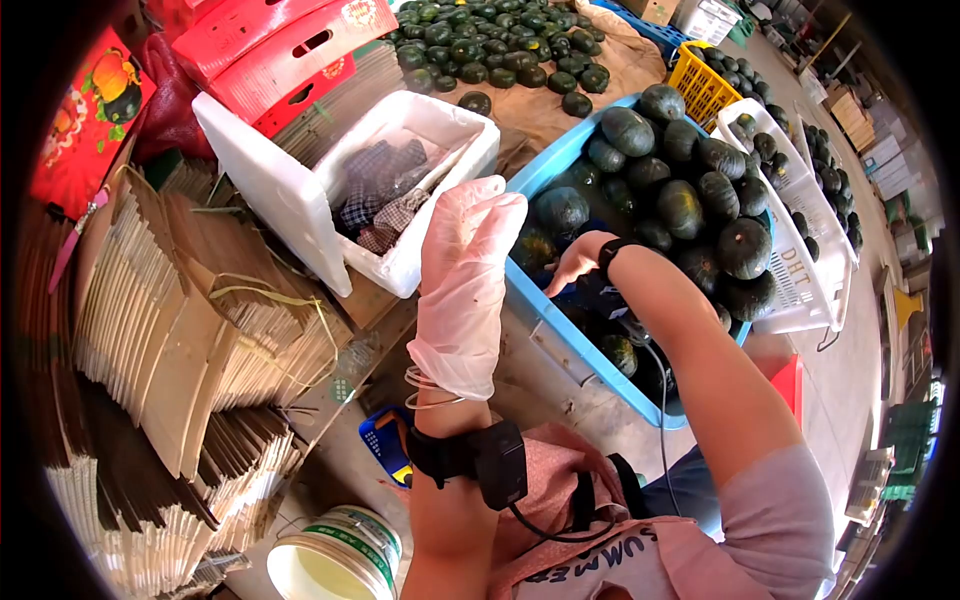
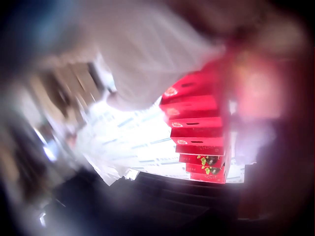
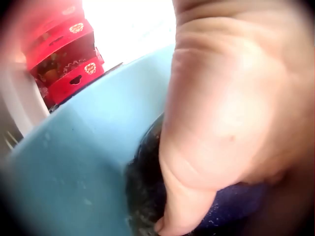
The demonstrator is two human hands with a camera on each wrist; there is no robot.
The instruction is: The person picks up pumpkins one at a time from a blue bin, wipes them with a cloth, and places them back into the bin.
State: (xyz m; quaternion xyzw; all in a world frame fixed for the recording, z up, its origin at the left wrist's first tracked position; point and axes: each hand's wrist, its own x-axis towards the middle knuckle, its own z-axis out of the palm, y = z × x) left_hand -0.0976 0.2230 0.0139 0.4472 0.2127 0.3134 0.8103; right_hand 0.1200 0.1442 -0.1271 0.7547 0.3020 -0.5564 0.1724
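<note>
My left hand (image 1: 465, 270), in a thin whitish glove, is raised between a white foam box (image 1: 400, 270) and a blue crate (image 1: 590, 375). Its fingers bend loosely at the top, and nothing shows in them. In the left wrist view the glove is a pale blur. My bare right hand (image 1: 580, 262) reaches down inside the crate, among dark green squashes (image 1: 682, 209). Its thumb (image 3: 184, 211) points down close by one dark squash (image 3: 140, 196). Something deep blue (image 3: 238, 199) lies under the palm; the other fingers are hidden, so I cannot tell whether they grip it.
Checked cloths (image 1: 385, 180) lie in the foam box, its lid (image 1: 270, 190) leaning beside it. Flattened cardboard (image 1: 160, 330) is stacked at left, near red cartons (image 1: 270, 60). A bucket (image 1: 335, 555) stands below. More squashes (image 1: 490, 40) cover a sheet behind; a white crate (image 1: 790, 200) sits right.
</note>
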